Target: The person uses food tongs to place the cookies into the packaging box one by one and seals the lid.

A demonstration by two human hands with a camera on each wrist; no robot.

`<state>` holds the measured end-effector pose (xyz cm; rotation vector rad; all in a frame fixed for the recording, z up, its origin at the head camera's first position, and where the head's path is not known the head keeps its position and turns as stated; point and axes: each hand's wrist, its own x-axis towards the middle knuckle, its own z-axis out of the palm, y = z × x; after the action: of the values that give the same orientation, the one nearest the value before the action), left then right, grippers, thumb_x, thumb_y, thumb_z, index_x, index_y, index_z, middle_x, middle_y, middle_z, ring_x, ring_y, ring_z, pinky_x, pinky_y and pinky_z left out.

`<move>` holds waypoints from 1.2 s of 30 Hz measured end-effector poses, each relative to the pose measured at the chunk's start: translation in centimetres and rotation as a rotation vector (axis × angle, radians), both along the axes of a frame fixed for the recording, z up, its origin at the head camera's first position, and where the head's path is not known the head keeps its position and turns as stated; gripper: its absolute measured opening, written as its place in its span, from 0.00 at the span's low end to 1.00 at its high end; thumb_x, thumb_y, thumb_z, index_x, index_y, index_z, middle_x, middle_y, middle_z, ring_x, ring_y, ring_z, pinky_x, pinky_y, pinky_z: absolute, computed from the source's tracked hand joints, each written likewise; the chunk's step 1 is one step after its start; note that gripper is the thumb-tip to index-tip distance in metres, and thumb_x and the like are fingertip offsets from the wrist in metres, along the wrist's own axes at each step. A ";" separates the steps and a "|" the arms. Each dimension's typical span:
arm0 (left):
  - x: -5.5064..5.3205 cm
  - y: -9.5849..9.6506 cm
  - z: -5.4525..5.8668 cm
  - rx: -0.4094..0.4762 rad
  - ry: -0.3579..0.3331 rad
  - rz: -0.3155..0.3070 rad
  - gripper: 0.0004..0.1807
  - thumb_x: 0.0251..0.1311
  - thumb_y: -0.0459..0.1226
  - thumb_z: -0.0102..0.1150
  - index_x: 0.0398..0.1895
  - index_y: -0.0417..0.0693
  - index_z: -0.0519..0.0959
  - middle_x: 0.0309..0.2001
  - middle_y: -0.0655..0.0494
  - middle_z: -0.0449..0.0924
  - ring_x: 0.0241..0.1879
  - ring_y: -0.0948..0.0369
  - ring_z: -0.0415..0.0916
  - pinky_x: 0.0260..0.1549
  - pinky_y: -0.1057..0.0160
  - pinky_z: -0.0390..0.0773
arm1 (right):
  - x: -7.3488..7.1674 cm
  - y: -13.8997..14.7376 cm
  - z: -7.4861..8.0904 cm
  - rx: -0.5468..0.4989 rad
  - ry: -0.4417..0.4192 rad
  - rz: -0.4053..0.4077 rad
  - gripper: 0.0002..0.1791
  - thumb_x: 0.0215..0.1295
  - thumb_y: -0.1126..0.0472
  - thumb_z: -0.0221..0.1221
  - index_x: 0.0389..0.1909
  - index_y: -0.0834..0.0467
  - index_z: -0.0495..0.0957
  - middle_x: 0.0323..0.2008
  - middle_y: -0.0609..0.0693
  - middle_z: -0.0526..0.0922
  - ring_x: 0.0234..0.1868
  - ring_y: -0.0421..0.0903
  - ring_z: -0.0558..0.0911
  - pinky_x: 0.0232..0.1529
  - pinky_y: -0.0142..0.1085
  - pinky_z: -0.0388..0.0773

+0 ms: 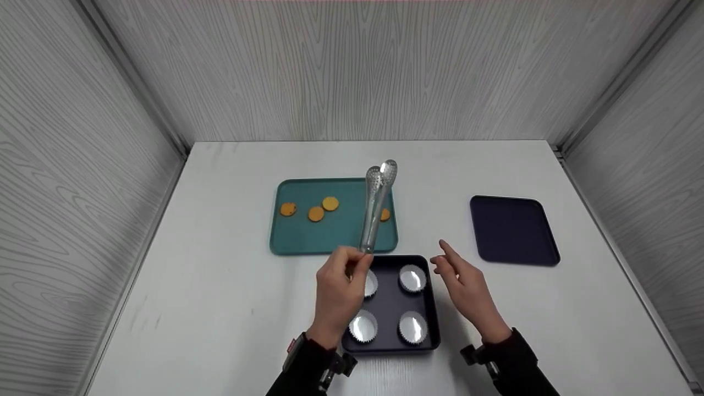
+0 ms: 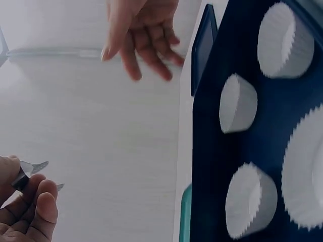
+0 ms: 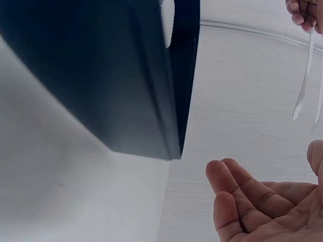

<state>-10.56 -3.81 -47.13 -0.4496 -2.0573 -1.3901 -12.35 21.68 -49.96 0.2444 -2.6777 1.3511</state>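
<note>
the left hand (image 1: 339,291) is pinching the tongs (image 1: 374,226) by what looks like their joined end, the tips pointing away beyond it. the right hand (image 1: 467,290) is hovering, loosely spread, with white cups (image 1: 412,328) sitting in the dark pan (image 1: 388,308) to its left.

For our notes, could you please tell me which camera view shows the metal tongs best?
The head view: the metal tongs show nearly whole there, with both perforated tips visible above the left hand that pinches them. The left wrist view shows only small parts of them; the right wrist view shows both arms near its right edge.
</note>
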 end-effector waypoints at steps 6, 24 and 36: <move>0.6 1.8 -0.1 -0.022 0.017 -0.033 0.07 0.67 0.34 0.66 0.33 0.47 0.77 0.31 0.59 0.78 0.29 0.68 0.74 0.27 0.66 0.76 | 0.0 -1.1 0.9 -0.067 -0.039 0.048 0.26 0.82 0.57 0.48 0.76 0.59 0.66 0.52 0.50 0.87 0.48 0.46 0.85 0.52 0.42 0.76; 2.0 5.1 -1.3 -0.024 -0.048 -0.118 0.07 0.68 0.35 0.65 0.32 0.47 0.78 0.33 0.59 0.79 0.30 0.69 0.75 0.30 0.73 0.75 | 0.2 -2.4 2.2 -0.438 -0.314 0.187 0.29 0.84 0.44 0.38 0.65 0.60 0.78 0.47 0.54 0.84 0.49 0.51 0.77 0.56 0.44 0.71; 3.0 6.3 -2.1 -0.017 -0.124 -0.181 0.07 0.68 0.35 0.65 0.33 0.46 0.77 0.32 0.59 0.78 0.29 0.69 0.73 0.29 0.74 0.75 | 0.3 -2.5 2.1 -0.551 -0.338 0.189 0.30 0.81 0.38 0.40 0.69 0.50 0.75 0.53 0.55 0.86 0.52 0.62 0.79 0.52 0.43 0.74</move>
<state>-7.60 2.52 -49.26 -0.5822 -2.1741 -1.5411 -12.10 19.17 -47.82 0.2253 -2.4273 2.2988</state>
